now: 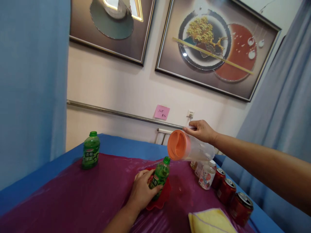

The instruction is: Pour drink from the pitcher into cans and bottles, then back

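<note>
My left hand (pixel 142 191) is wrapped round a green plastic bottle (pixel 160 173) with no cap on its neck. The bottle stands, slightly tilted, over a red scalloped dish (pixel 159 203). In my right hand (pixel 200 131) is the handle of a clear plastic pitcher (pixel 198 149) with an orange lid (pixel 177 145). The pitcher lies tipped on its side in the air, its lid end just above the bottle's mouth. Some liquid seems to be inside; I cannot tell whether any flows out.
A second green bottle (pixel 91 150) stands at the left on purple plastic sheeting (pixel 73 194). Along the right side are small labelled bottles (pixel 207 176) and several red cans (pixel 241 208). A folded yellow cloth (pixel 211 221) lies at the front right. Blue curtains (pixel 31 81) hang at both sides.
</note>
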`<state>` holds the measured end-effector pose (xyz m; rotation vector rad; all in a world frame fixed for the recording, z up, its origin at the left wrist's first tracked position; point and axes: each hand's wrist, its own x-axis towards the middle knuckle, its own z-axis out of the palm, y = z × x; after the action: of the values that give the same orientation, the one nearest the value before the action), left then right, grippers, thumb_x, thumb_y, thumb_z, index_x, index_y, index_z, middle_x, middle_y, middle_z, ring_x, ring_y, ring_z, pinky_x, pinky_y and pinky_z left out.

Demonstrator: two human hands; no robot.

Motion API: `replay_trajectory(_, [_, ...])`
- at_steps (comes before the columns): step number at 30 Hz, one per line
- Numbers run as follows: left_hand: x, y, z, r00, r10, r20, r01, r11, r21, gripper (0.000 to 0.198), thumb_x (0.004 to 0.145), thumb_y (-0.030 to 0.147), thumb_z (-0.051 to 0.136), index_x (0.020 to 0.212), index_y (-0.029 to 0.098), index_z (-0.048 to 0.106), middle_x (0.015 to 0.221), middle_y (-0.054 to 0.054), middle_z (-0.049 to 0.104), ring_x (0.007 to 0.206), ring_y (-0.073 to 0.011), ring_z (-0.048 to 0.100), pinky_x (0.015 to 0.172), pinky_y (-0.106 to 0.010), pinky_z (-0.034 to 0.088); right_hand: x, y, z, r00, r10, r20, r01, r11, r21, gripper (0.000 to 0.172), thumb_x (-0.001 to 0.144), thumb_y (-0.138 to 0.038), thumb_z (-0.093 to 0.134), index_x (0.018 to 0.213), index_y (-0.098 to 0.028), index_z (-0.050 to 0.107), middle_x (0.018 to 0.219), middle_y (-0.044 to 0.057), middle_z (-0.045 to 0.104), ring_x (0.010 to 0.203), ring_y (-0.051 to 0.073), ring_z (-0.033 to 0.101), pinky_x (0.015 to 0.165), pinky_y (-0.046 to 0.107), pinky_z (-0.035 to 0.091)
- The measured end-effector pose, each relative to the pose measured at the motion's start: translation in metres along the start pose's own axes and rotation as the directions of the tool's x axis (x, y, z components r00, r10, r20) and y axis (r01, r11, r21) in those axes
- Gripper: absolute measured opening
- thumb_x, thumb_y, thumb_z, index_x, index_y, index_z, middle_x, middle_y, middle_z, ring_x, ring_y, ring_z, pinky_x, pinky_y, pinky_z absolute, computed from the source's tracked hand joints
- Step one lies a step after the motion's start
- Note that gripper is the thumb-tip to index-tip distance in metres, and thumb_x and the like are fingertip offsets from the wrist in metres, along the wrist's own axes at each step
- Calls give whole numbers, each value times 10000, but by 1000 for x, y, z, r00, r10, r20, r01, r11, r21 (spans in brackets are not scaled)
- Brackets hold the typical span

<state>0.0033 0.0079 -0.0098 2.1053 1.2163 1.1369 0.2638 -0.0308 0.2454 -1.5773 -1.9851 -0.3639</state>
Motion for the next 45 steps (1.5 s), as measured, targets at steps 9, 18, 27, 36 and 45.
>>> replay_trajectory(9, [1,1,-1,1000,5,-3,-5,1000,2,617,624,340,852,1215,244,703,1189,-96,669,1145,-301,594,1041,-465,445,1,1,0,1000,-29,-2,29,999,-15,515,843,-586,560,549,-224,340,533,-55,295,527,104,281,513,283,207])
replay_trajectory(18, [-1,1,-1,1000,-5,-2,5,1000,-6,623,625,331,847,1223,238,700,1189,-98,659,1149,-302,587,1044,-470,443,1,-2,-1,1000,-26,-13,26,1000,-14,521,836,-588,564,546,-225,328,530,-57,285,524,104,282,509,279,211])
replay_trajectory(27, [-1,0,0,1000,4,-7,-4,1000,-16,626,626,317,847,1230,253,694,1186,-89,653,1146,-290,584,1042,-454,440,1,-2,-2,999,-32,-3,32,999,-20,511,841,-585,553,548,-227,337,532,-57,298,527,107,284,519,282,214])
replay_trajectory(36, [-1,3,-2,1000,-10,6,10,1000,-23,629,624,327,843,1231,256,694,1186,-90,648,1150,-295,576,1043,-457,437,1,-3,-2,999,-50,-1,50,998,-42,517,849,-581,550,547,-227,326,526,-55,306,524,108,286,519,285,213])
replay_trajectory(45, [-2,2,-3,1000,-8,10,9,1000,-21,635,631,337,841,1240,252,682,1197,-95,643,1154,-290,570,1055,-459,428,1,-5,-4,999,-34,8,34,999,-27,525,847,-588,548,548,-229,308,521,-54,300,523,107,279,514,286,213])
